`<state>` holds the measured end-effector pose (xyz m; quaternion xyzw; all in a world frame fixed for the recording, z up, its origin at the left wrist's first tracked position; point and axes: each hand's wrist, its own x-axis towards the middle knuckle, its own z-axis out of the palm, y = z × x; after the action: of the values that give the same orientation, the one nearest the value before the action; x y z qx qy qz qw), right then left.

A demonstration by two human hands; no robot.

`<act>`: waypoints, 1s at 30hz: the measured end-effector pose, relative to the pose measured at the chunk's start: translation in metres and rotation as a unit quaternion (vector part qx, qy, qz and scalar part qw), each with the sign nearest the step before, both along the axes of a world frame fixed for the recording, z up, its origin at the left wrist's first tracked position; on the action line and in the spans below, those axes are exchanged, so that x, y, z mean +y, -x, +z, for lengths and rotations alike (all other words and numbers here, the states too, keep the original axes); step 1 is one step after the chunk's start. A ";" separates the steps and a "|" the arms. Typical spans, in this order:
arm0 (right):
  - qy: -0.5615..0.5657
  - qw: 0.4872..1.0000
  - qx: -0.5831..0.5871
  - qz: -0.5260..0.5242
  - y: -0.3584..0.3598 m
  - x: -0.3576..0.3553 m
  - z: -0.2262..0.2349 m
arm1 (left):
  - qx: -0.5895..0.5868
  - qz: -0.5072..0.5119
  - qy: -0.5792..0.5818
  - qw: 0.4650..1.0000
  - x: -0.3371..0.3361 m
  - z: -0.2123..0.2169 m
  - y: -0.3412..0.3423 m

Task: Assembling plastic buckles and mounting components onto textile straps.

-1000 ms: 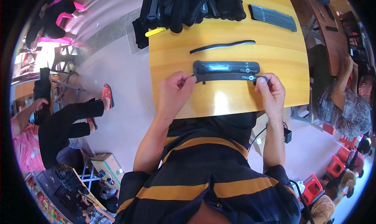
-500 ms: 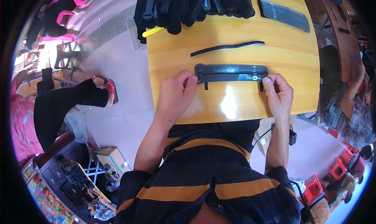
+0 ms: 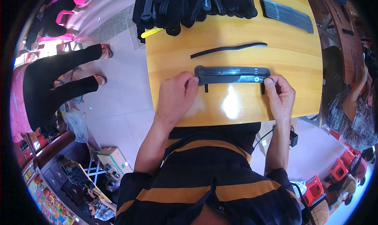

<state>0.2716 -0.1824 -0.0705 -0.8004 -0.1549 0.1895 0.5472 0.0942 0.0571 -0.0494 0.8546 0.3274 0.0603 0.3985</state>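
A flat bundle of dark straps (image 3: 232, 71) lies crosswise on the yellow table (image 3: 177, 54), with a black strip along its near side bearing a pale printed label. My left hand (image 3: 178, 95) pinches the left end of this strip between thumb and fingers. At the other end, my right hand (image 3: 282, 96) grips the strip with thumb and forefinger. Two short black tabs (image 3: 206, 88) stick out below the bundle toward me, one near each end. Beyond it rests a single narrow black strap (image 3: 228, 49), slightly bent.
A heap of black straps (image 3: 193, 8) covers the far left of the table, a yellow strip (image 3: 152, 32) poking out beneath. A neat stack of grey-black straps (image 3: 287, 16) lies at the far right. On the left another person's dark-trousered legs (image 3: 67, 67) extend over the floor.
Both my hands keep their hold at the strip's ends, with hardly any movement. At the left, the other person's legs have shifted and now show apart.
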 end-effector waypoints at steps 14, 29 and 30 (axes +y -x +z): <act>0.034 0.999 -0.024 -0.004 0.000 0.002 -0.002 | 0.034 -0.008 -0.006 0.999 0.002 0.002 -0.004; 0.092 0.994 -0.057 0.011 -0.001 0.005 0.013 | 0.060 -0.005 -0.017 0.998 0.001 0.003 -0.006; 0.100 0.993 -0.059 0.018 -0.001 0.004 0.013 | 0.056 -0.006 -0.015 0.998 0.001 0.002 -0.004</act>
<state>0.2725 -0.1781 -0.0576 -0.8578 -0.1819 0.1663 0.4511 0.0985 0.0581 -0.0477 0.8645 0.3434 0.0146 0.3668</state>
